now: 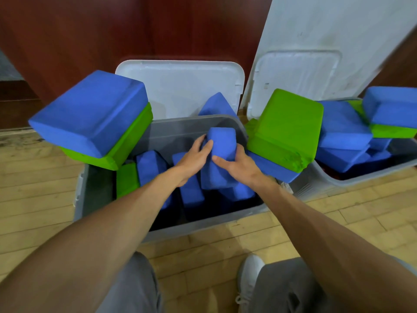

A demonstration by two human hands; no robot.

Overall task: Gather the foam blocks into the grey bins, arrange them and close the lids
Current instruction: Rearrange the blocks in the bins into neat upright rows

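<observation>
A grey bin (198, 224) stands in front of me on the wooden floor, with several blue blocks and a green block (127, 180) standing on edge inside. Over its middle I hold one blue foam block (220, 154) with both hands. My left hand (193, 159) grips its left side and my right hand (237, 164) grips its right side. A blue block stacked on a green block (94, 116) perches on the bin's left rim. A green block (286, 129) on a blue one sits on the right rim.
A second grey bin (361, 177) at the right holds a loose heap of blue and green blocks. Two white lids (180, 86) lean upright behind the bins against a dark red wall. My knees and a white shoe (249, 281) are near the bottom edge.
</observation>
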